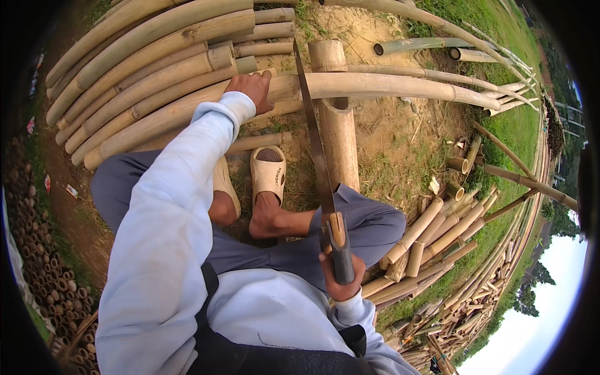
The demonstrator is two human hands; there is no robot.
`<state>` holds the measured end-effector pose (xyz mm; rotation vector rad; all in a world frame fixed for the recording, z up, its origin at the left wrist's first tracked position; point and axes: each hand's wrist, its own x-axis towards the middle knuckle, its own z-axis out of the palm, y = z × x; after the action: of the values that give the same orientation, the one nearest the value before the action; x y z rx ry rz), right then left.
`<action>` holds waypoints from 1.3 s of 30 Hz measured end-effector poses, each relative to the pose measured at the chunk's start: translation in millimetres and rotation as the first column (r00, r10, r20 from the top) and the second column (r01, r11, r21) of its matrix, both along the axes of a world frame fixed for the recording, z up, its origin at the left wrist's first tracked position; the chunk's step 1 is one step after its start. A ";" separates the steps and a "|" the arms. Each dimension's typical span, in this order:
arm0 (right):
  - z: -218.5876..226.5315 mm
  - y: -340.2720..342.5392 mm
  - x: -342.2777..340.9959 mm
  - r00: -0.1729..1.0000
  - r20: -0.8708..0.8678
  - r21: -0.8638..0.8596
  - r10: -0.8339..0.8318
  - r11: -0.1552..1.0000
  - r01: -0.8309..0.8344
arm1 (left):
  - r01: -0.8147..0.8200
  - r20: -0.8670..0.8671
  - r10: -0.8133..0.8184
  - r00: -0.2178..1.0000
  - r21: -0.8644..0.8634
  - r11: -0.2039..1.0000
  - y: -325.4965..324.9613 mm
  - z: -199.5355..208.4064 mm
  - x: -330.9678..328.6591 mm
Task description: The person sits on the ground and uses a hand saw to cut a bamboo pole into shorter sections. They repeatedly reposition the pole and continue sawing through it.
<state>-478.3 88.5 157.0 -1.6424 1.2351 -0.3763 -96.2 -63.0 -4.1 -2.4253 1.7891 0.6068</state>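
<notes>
My right hand (344, 276) is wrapped around the handle of a handsaw (317, 144), low in front of my body. The long blade points away from me and lies across a pale bamboo pole (394, 85). How deep the teeth sit in the pole cannot be made out. Left of the blade, my left hand (252, 91) grips the pole from above, fingers closed. Just right of the blade, the pole crosses a thick bamboo log (340, 147) on the ground, which has an opening beneath the pole.
Cut bamboo lengths (156, 47) are stacked at the far left. A pile of shorter pieces (431, 234) lies right of my knee. My sandalled feet (269, 178) are on the ground near the log. More bamboo poles (519, 181) lean or lie along the right.
</notes>
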 end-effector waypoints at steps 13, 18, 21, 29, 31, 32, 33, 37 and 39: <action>-93.2 -129.0 123.9 0.967 0.250 -0.106 0.039 0.994 -0.013 | -0.005 -0.049 0.006 0.999 0.017 1.000 -1.0 6.8 -5.4; -91.5 -121.9 132.8 0.966 0.259 -0.140 -0.007 0.989 0.045 | 0.004 -0.062 -0.002 0.998 0.025 1.000 -2.9 9.2 -5.3; -102.9 -117.0 126.1 0.960 0.276 -0.111 -0.045 0.991 0.078 | 0.008 -0.058 -0.009 0.998 -0.007 1.000 -4.9 2.2 -5.0; 3.7 18.2 -3.9 0.999 0.026 -0.036 -0.042 0.998 0.043 | -0.004 -0.009 0.004 1.000 -0.011 1.000 2.8 4.8 -3.3; 14.2 22.1 -10.3 0.999 -0.029 -0.058 -0.023 0.998 0.021 | 0.002 -0.028 -0.003 1.000 -0.015 1.000 3.4 4.4 -8.1; 10.1 17.0 -8.8 1.000 -0.027 -0.076 -0.016 0.997 0.014 | 0.001 -0.043 -0.001 0.999 0.004 1.000 3.2 5.0 -6.8; 5.7 9.0 -4.3 1.000 -0.024 -0.092 -0.007 0.996 0.005 | -0.002 -0.057 0.003 0.998 0.023 1.000 3.8 5.1 -4.8; -90.7 -102.1 87.1 0.982 0.185 -0.116 -0.036 0.992 0.058 | 0.025 -0.065 -0.026 0.998 -0.019 1.000 -7.4 5.0 -10.7; -98.4 -123.0 111.0 0.982 0.185 -0.092 -0.031 0.995 0.049 | 0.018 -0.068 -0.018 0.998 0.002 1.000 -5.6 7.5 -13.2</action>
<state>-367.3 -34.5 58.6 -1.6261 1.1273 -0.6067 -109.5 -68.6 3.3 -2.4124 1.8321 0.6979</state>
